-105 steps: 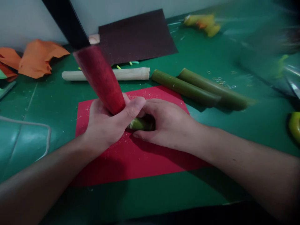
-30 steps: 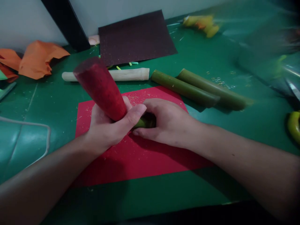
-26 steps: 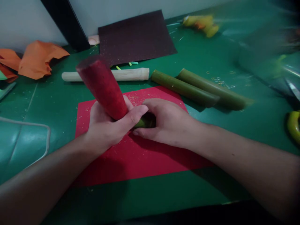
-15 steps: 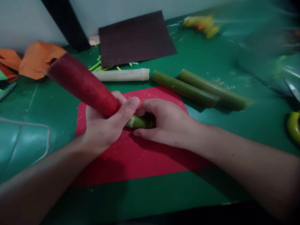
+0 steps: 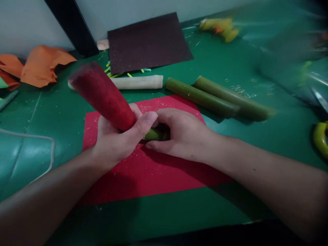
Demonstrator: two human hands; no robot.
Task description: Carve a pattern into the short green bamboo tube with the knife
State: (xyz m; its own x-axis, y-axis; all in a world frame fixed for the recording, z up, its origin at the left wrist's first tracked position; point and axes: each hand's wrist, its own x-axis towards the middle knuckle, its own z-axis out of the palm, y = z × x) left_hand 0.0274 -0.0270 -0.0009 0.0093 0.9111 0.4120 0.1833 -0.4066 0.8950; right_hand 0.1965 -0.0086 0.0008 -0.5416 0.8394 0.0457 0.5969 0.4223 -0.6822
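My left hand [image 5: 120,140] is closed around the lower part of a dark red tube [image 5: 105,97], which tilts up and to the left. Its upper end looks darker, and its lower end is hidden in the hand. Between my two hands shows a short part of a green bamboo piece [image 5: 155,134]. My right hand [image 5: 181,133] curls over that piece, thumb on the near side and fingers on the far side. The left thumb lies over the bamboo's left end. Under both hands lies a red sheet [image 5: 153,174] with pale shavings on it.
Beyond the sheet lie a pale bamboo stick [image 5: 140,82] and two green bamboo tubes [image 5: 202,97]. A dark sheet [image 5: 148,42], crumpled orange paper [image 5: 42,66] and a yellow glue gun-like tool [image 5: 220,28] are farther back. Small rings [image 5: 239,90] lie right; a yellow handle [image 5: 320,138] sits at the edge.
My left hand has shifted slightly right, toward my right hand, and the red tube has swung right and more upright. Less of the green bamboo shows. My right hand has barely moved.
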